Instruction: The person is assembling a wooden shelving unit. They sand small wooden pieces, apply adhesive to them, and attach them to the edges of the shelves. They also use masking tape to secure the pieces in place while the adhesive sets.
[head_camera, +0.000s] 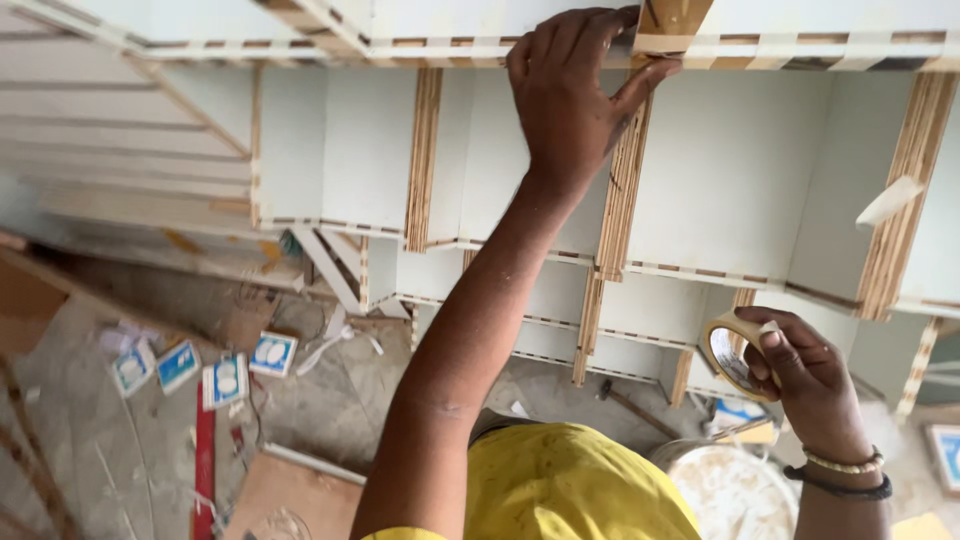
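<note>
My left hand (570, 100) reaches to the top edge of a white laminated plywood shelf unit (740, 170). Its fingers and thumb pinch a piece of tan tape (665, 30) over the joint where an upright divider (622, 190) meets the top board. My right hand (810, 380), with bracelets on the wrist, holds a roll of tan masking tape (730, 350) lower down, in front of the unit's lower shelves. Short strips of tape run along many of the shelf edges (450, 45).
Several small blue and white boxes (225, 378) lie on the dusty floor at the left, beside a red strip (204, 460) and cardboard pieces (290, 490). A hammer (625, 400) lies under the shelves. A round pale bucket (735, 490) stands below my right hand.
</note>
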